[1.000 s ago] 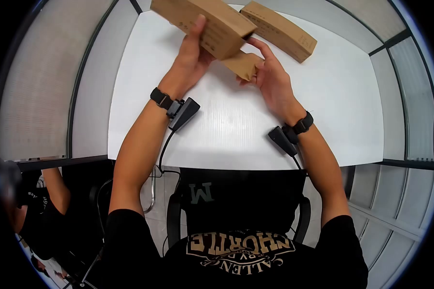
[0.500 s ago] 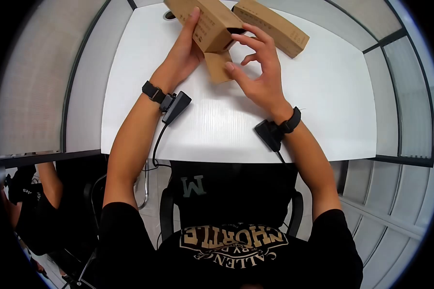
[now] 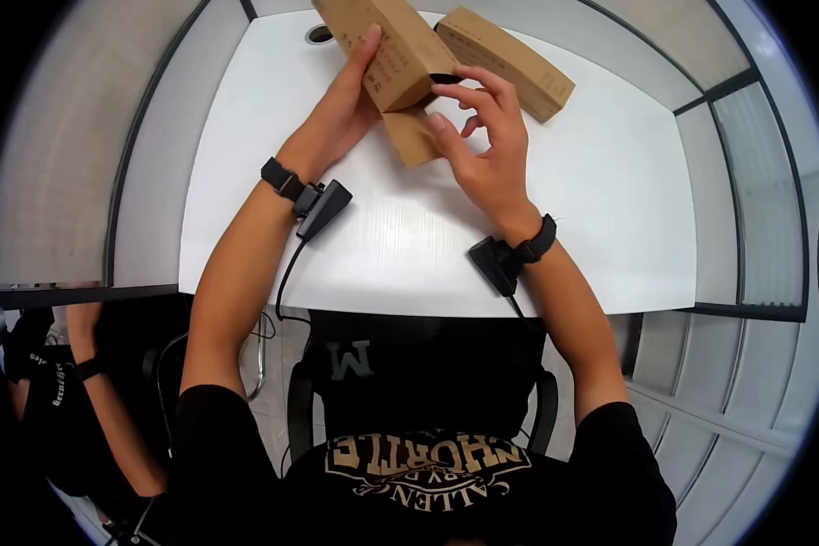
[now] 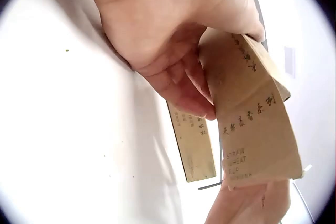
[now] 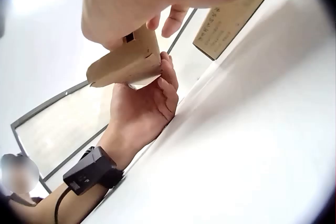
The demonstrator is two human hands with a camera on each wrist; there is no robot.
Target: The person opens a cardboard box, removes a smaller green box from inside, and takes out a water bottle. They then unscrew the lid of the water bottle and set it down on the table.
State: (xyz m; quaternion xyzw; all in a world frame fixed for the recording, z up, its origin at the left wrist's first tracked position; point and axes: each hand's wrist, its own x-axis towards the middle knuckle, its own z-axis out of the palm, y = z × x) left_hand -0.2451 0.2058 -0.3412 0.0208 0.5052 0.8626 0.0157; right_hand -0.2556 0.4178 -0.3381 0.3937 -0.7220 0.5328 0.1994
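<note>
Apparently, the box (image 3: pixel 405 62) is being opened, gripped by the left hand (image 3: pixel 344 111); the loosely spread right hand (image 3: pixel 499 153) is probably needed inside.

In the head view, the desk (image 3: pixel 610 209) bears a cardboard box (image 3: pixel 508 65) at one o'clock and a round hole (image 3: pixel 319 35) at eleven; panels (image 3: pixel 73 155) stand at ten and three, another person (image 3: pixel 68 414) at eight.

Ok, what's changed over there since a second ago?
The box turned clockwise in the head view. The right hand let go of the flap; its fingers are now spread by the open end. The left hand still grips the box, and the second box lies as before.
</note>
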